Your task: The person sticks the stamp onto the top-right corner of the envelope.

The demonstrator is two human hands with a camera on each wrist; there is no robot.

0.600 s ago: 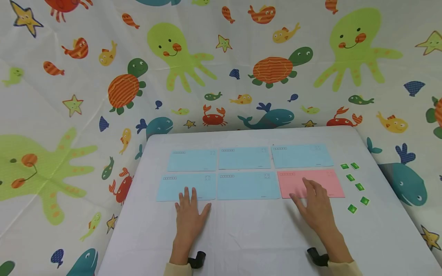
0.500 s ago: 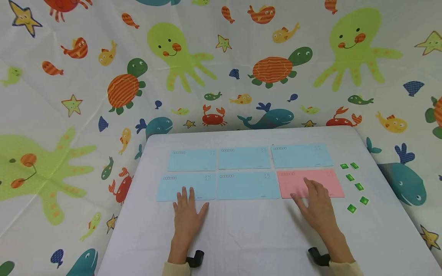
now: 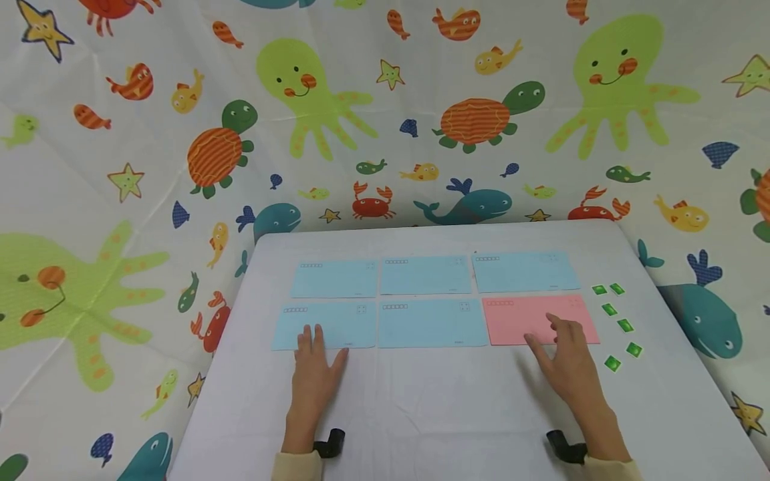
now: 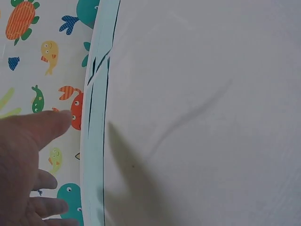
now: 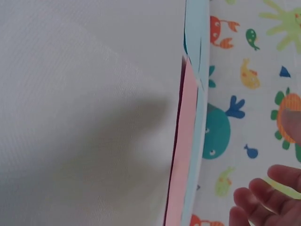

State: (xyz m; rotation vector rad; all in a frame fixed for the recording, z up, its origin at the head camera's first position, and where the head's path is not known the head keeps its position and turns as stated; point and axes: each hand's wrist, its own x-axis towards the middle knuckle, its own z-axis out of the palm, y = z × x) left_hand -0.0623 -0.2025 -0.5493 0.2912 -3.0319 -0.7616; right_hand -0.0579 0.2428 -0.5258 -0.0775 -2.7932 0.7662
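In the head view, my left hand [image 3: 315, 381] is spread with straight fingers, its fingertips over the lower edge of the front left blue envelope [image 3: 349, 327]. My right hand [image 3: 570, 364] hovers over the front edge of the pink envelope [image 3: 511, 321], fingers loosely bent and nothing between them. To its right lie several small green diamond-shaped pieces [image 3: 625, 325]. The left wrist view shows the thumb and fingertips of the left hand [image 4: 28, 169] beside a blue envelope edge [image 4: 97, 141]. At the right border of the right wrist view, the right hand [image 5: 270, 200] has relaxed, parted fingers.
More blue envelopes lie flat in two rows, among them the front middle one [image 3: 432, 327] and the back right one [image 3: 523, 272]. All rest on a white-covered table [image 3: 433, 414]. Behind it hangs a cloth [image 3: 361, 167] printed with sea animals.
My left hand has shifted to the left along the front left envelope. My right hand has drifted right across the pink envelope, its fingers bending a little more. Envelopes and green pieces stay put.
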